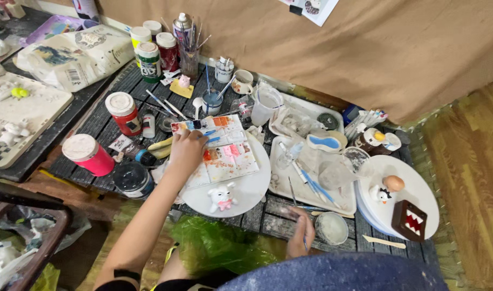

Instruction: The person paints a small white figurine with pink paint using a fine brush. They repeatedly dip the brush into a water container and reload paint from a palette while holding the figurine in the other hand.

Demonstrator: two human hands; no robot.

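My left hand [187,150] reaches forward and lies on a white palette [227,156] smeared with orange, pink and blue paint. The fingers curl down onto it, and whether they grip anything is hidden. The palette rests on a round white plate [252,188]. A small white figurine with pink marks [222,198] stands on that plate. My right hand [300,233] is near the table's front edge, closed on a thin paintbrush [293,200]. A small round bowl [331,227] sits beside it.
Red-lidded and white-lidded paint jars [123,112] stand at the left and back. A cup of brushes [189,56] and a water cup [211,101] are behind the palette. At the right are a white tray [311,186] and a round plate [413,188] with figurines. The dark slatted tabletop [257,215] ends near me.
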